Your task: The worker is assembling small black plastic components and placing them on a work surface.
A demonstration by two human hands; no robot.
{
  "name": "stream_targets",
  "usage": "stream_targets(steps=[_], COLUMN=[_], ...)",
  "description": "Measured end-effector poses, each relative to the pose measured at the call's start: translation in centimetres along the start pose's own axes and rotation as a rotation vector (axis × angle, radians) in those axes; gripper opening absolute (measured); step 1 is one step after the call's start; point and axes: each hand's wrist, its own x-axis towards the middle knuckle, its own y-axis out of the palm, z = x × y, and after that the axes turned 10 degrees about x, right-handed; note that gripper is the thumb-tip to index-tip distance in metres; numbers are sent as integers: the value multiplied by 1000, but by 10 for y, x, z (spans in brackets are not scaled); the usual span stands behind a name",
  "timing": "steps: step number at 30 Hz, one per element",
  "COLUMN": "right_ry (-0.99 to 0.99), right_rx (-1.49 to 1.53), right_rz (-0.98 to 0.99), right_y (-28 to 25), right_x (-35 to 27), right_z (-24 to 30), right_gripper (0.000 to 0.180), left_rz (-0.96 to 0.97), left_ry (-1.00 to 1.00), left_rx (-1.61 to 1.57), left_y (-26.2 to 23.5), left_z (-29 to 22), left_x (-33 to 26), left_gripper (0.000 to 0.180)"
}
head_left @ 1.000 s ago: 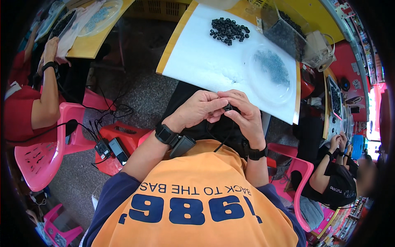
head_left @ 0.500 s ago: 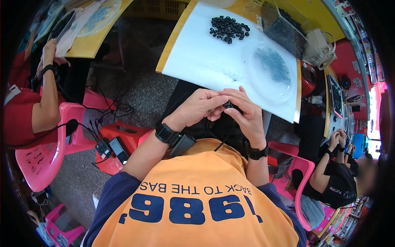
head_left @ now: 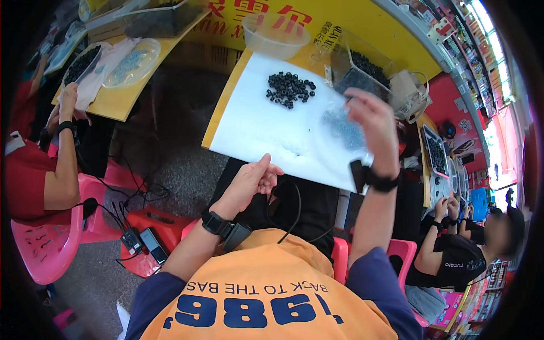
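A: In the head view, where is the left hand (head_left: 252, 181)?

B: Just outside the near edge of the worktop (head_left: 313, 61), above the lap. Its grip is loose, thumb raised and fingers curled; whether anything sits inside the curl, I cannot tell.

A: And the right hand (head_left: 371, 119)?

B: Reached out over the right part of the worktop, blurred. Thumb and fingertips come close together beside a dark speck (head_left: 347, 98); whether that grip is closed on it, I cannot tell.

A: What lies beneath?

B: A white sheet (head_left: 249, 124) covers most of the surface. Toward the right edge a round clear plate (head_left: 322, 148) rests on it, with pale blue pieces (head_left: 340, 127) spread inside, partly hidden by the hand.

A: The black pieces (head_left: 290, 89)?

B: Heaped on the sheet toward the far edge, to the left of the plate and apart from it.

A: Anything along that far edge?

B: A round translucent tub (head_left: 276, 41) near the far left corner, and a clear bin (head_left: 343, 62) holding more dark pieces by the far right corner. A pale bag (head_left: 409, 93) is just beyond the right edge.
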Motion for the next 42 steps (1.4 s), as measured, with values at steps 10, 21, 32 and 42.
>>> stream_targets(steps=[10, 21, 32, 42], right_ry=[-59, -204, -244, -333], right_rx=[-469, -683, -658, -816], right_rz=[25, 90, -10, 12], right_y=[-4, 65, 58, 57], right_x=[88, 75, 96, 89], right_z=[-91, -158, -150, -165], right_gripper=[39, 25, 19, 19], left_rz=[-100, -98, -90, -96], left_ry=[-46, 7, -16, -13], left_rx=[-15, 12, 55, 37], left_y=[-6, -13, -9, -11], left_z=[1, 8, 7, 9], left_x=[2, 4, 6, 7], left_gripper=[43, 30, 29, 26])
